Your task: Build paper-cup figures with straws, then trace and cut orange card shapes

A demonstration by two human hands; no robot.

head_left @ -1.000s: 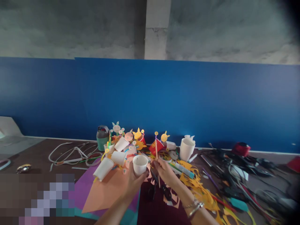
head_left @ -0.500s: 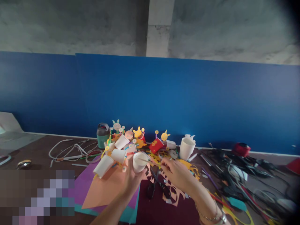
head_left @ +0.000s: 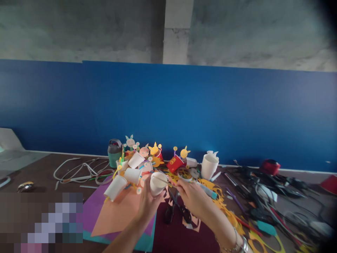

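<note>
In the head view my left hand [head_left: 150,203] is wrapped round a white paper cup [head_left: 158,183], its mouth tilted toward me. My right hand [head_left: 188,191] pinches a thin stick [head_left: 163,180], whose far end reaches into the cup's mouth. Black-handled scissors [head_left: 170,212] lie just below, between my hands. To the left, several white cups [head_left: 116,188] lie on their sides on orange paper [head_left: 118,214]. Behind them are cups with paper animal heads, and a red cup [head_left: 175,163] leans over near the middle.
A grey-green container [head_left: 115,154] stands at the back left beside white cables [head_left: 76,170]. A tall white cup [head_left: 210,166] stands at back right. Yellow paper scraps [head_left: 231,218] and tangled black cables [head_left: 263,196] cover the right side. A blue partition [head_left: 168,112] rises behind.
My right hand has moved slightly left toward the cup with the stick. The cup in my left hand has shifted slightly. A pale blue tube beyond my right wrist shows more now.
</note>
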